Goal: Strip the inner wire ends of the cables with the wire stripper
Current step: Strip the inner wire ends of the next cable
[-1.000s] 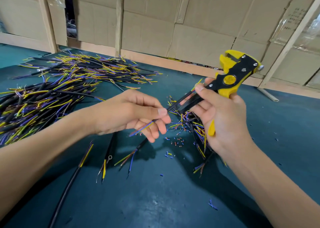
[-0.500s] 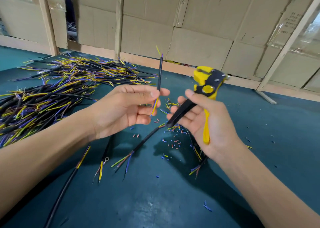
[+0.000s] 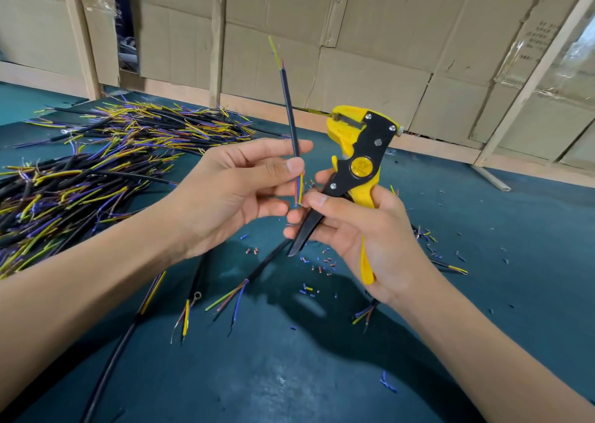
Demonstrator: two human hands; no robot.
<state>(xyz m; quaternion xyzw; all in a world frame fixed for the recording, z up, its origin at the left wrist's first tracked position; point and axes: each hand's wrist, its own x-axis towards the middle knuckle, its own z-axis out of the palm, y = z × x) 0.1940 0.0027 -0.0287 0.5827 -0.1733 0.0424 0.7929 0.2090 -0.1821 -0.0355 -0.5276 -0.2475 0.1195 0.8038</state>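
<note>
My left hand (image 3: pixel 235 191) pinches a short black cable (image 3: pixel 289 113) between thumb and fingers and holds it nearly upright. Its yellow and blue inner wires (image 3: pixel 300 189) hang out at the lower end, and more wire tips show at the top. My right hand (image 3: pixel 363 232) grips the yellow and black wire stripper (image 3: pixel 357 158), jaws pointing up, handles down in the palm. The right thumb touches the lower wire ends, just left of the stripper.
A big heap of black cables with yellow and purple wire ends (image 3: pixel 80 171) covers the left of the teal table (image 3: pixel 289 374). Loose cables (image 3: pixel 225 297) and bits of cut insulation (image 3: pixel 318 265) lie under my hands. Cardboard walls (image 3: pixel 370 52) stand behind.
My left hand has swung the cable from lying low to standing upright. My right hand has brought the stripper left and closer to it, and the thumb now meets the lower wire ends.
</note>
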